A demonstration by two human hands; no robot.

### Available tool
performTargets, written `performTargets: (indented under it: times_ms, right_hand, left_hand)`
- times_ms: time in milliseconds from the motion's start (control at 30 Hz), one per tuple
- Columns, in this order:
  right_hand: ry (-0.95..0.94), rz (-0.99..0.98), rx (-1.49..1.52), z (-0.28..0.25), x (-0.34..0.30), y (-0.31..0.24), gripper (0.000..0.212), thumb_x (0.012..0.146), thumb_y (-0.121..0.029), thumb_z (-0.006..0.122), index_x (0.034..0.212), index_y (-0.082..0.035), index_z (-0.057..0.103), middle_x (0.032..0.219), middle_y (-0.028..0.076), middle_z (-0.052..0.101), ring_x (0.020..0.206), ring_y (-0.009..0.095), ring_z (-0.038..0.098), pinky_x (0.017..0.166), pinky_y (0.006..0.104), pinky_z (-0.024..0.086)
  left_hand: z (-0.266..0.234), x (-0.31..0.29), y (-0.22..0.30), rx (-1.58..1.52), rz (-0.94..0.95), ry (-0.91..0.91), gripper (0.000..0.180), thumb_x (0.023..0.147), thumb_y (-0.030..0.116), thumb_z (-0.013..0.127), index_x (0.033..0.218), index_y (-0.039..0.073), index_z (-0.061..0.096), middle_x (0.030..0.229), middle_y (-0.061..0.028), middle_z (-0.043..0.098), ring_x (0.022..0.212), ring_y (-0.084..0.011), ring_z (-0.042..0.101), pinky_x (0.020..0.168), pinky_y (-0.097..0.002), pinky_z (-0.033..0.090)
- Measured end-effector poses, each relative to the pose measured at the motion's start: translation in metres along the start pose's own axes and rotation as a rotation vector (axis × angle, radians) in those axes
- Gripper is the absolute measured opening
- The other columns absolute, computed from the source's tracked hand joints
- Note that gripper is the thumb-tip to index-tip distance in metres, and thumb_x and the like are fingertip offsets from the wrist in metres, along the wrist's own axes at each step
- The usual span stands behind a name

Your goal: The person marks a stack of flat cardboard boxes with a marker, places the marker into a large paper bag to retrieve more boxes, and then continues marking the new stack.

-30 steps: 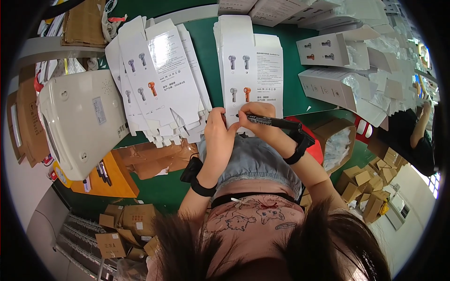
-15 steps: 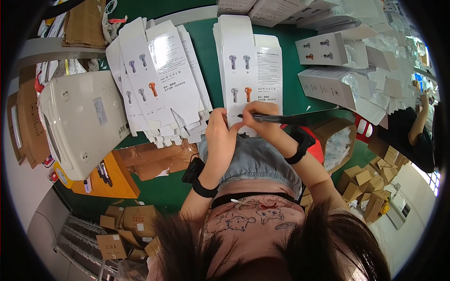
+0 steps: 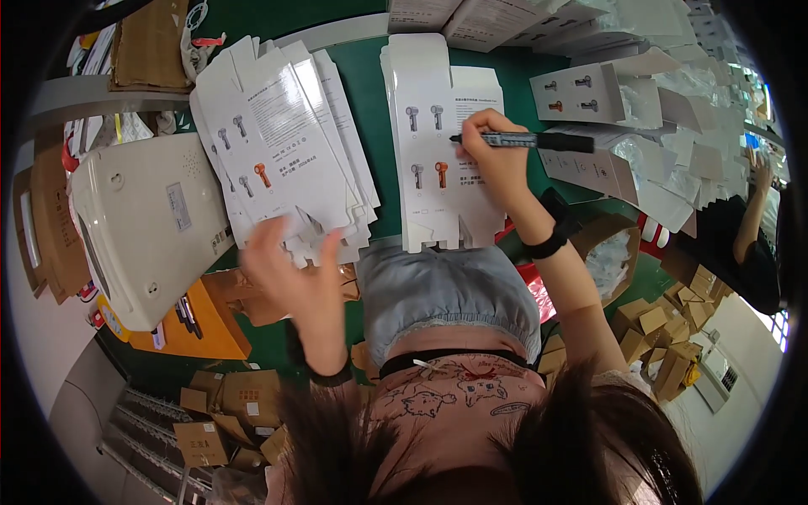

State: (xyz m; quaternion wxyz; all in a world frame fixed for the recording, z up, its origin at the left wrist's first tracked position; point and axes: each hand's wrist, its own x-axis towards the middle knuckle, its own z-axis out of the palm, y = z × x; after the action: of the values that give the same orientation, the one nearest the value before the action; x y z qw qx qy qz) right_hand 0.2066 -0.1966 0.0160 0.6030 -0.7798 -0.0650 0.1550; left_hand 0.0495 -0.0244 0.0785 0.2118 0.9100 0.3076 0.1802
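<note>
My right hand [image 3: 497, 160] grips a black marker [image 3: 530, 140] over the right stack of flat white box blanks [image 3: 425, 189], its tip pointing left above the upper sheet. Printed on that sheet are small pictures of grey and orange handheld fans. To the left, my left hand [image 3: 290, 269] is spread and slightly blurred, at the near edge of a second, fanned-out stack of the same blanks [image 3: 278, 160]. Thumb and fingers are apart with nothing between them. Whether the fingers touch the blanks I cannot tell.
A beige machine [image 3: 156, 227] stands on the left, beside an orange board [image 3: 198, 320] with pens. Folded white boxes [image 3: 576, 93] with clear plastic bags line the right. Open cardboard boxes [image 3: 648, 328] lie lower right. Another person's arm [image 3: 753, 210] shows at the far right.
My left hand has left the right stack and moved left to the other one, opening. My right hand has moved up and right with the marker. Both stacks have shifted slightly.
</note>
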Motion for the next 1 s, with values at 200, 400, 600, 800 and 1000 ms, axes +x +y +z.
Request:
performTargets:
  times_ms: [200,400,600,800,1000]
  right_hand:
    - [-0.013,-0.059,-0.111,0.014,0.009,0.017,0.011,0.077,-0.008,0.057,0.071,0.001,0.055,0.055,0.0,0.055,0.049,0.003,0.047,0.046,0.0168,0.036]
    - [0.005,-0.161,-0.179,0.015,0.009,0.017,0.012,0.076,-0.008,0.058,0.069,0.002,0.056,0.053,0.0,0.054,0.049,0.002,0.046,0.046,0.0166,0.036]
    - [0.023,-0.149,-0.212,0.01,0.004,0.013,0.009,0.073,-0.005,0.059,0.068,0.002,0.056,0.054,0.002,0.055,0.047,0.005,0.047,0.046,0.0185,0.038]
    - [-0.139,-0.243,-0.114,0.014,-0.045,0.004,0.006,0.068,-0.002,0.061,0.067,0.001,0.056,0.058,0.004,0.057,0.049,0.009,0.05,0.047,0.0221,0.04]
    - [-0.289,-0.319,-0.203,0.021,-0.057,0.026,0.007,0.067,-0.003,0.062,0.066,-0.001,0.055,0.057,0.007,0.053,0.049,0.015,0.052,0.046,0.0251,0.04]
  left_hand:
    - [0.062,-0.038,0.019,-0.397,-0.086,-0.487,0.042,0.067,0.021,0.069,0.094,-0.002,0.046,0.088,-0.016,0.046,0.083,-0.0322,0.045,0.072,-0.0373,0.039]
    - [0.081,-0.049,0.023,-0.367,-0.089,-0.526,0.043,0.066,0.017,0.07,0.093,-0.004,0.044,0.086,-0.0178,0.047,0.079,-0.0329,0.046,0.069,-0.0379,0.039]
    - [0.081,-0.045,0.022,-0.422,-0.197,-0.582,0.041,0.066,0.012,0.069,0.093,-0.005,0.044,0.085,-0.0186,0.047,0.076,-0.0337,0.047,0.067,-0.0376,0.04]
    - [0.083,-0.048,0.017,-0.413,-0.146,-0.527,0.038,0.066,0.005,0.067,0.094,-0.005,0.044,0.086,-0.02,0.047,0.078,-0.0353,0.048,0.066,-0.0381,0.041]
    - [0.085,-0.05,0.017,-0.412,-0.123,-0.534,0.036,0.066,0.0,0.064,0.095,-0.006,0.043,0.088,-0.0203,0.047,0.08,-0.0367,0.048,0.066,-0.0386,0.041]
